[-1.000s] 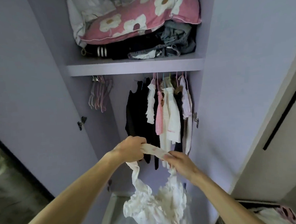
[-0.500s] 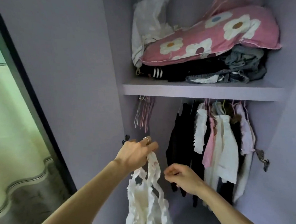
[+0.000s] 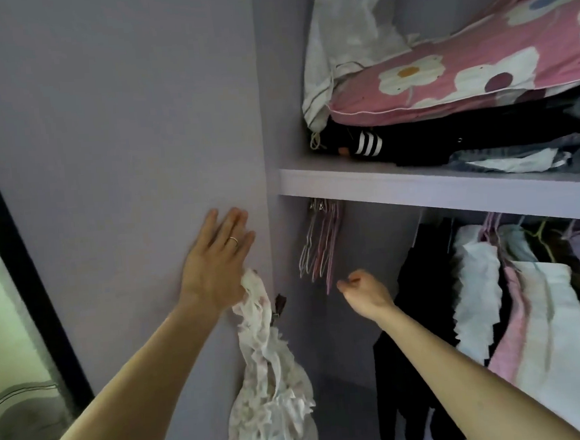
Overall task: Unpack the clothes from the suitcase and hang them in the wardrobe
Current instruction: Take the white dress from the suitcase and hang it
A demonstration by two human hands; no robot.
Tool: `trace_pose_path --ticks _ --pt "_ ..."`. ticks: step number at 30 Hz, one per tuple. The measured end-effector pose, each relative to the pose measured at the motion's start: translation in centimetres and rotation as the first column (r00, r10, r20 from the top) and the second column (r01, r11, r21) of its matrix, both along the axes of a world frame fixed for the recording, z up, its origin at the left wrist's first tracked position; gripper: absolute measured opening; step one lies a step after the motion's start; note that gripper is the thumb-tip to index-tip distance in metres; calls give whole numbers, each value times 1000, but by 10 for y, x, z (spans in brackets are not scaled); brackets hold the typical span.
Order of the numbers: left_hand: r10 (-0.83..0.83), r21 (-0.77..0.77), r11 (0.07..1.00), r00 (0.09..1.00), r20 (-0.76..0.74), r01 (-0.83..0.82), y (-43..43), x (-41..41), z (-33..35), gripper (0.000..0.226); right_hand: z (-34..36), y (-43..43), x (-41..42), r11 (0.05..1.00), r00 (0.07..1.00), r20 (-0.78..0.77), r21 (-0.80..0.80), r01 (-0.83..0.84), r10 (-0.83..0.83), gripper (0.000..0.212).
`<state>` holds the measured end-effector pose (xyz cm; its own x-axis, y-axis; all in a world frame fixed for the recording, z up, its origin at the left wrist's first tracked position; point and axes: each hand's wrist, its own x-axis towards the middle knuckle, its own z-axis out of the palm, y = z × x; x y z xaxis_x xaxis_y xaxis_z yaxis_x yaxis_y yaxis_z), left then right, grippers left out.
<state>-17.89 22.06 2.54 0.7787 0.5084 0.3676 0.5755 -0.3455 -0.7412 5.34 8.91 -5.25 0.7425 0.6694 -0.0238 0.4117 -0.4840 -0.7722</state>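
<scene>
Presses the left hand (image 3: 216,269) flat against the purple wardrobe door (image 3: 121,128) — fingers straight and spread, ring (image 3: 233,240) on one of them. Holds a white ruffled garment (image 3: 270,393) at the thumb side of that palm; can't see the thumb itself. Dangles crumpled down along the door's edge, on no hanger yet, partly covering the metal hinge (image 3: 280,304). Reaches in with the right hand (image 3: 367,291), fingers curled inward and gripping nothing, just beside a bunch of bare hangers (image 3: 321,248) at the left end under the shelf (image 3: 416,183) — touching or not, can't tell. Further right on the same level, already hung: black, white and pink clothes (image 3: 543,322), packed tight. Up on the shelf, a pink flowered pillow (image 3: 460,70) lying over folded dark clothes (image 3: 447,140), with a white bag (image 3: 344,34) stuffed in behind at the left.
</scene>
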Motion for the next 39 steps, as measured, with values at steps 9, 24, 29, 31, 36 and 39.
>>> trace_pose_path --ticks 9,24,29,31,36,39 --pt "-10 236 972 999 -34 18 42 -7 -30 82 -67 109 47 991 987 93 23 130 -132 45" --pt "-53 255 965 997 -47 64 41 -6 -30 84 -48 89 49 970 998 -21 234 67 -64 11" --pt "-104 173 979 994 -17 106 43 -9 -32 86 -10 73 54 943 956 62 193 270 -286 55" --pt "-118 121 986 993 -13 119 42 -12 -34 86 1 63 57 940 938 142 182 289 -316 65" --pt "-142 -26 990 989 -33 141 29 -15 -17 70 28 11 48 940 906 251 129 317 -340 55" --pt "-300 -146 935 941 159 323 15 -18 -6 44 23 -39 14 940 923 188 131 314 -335 46"
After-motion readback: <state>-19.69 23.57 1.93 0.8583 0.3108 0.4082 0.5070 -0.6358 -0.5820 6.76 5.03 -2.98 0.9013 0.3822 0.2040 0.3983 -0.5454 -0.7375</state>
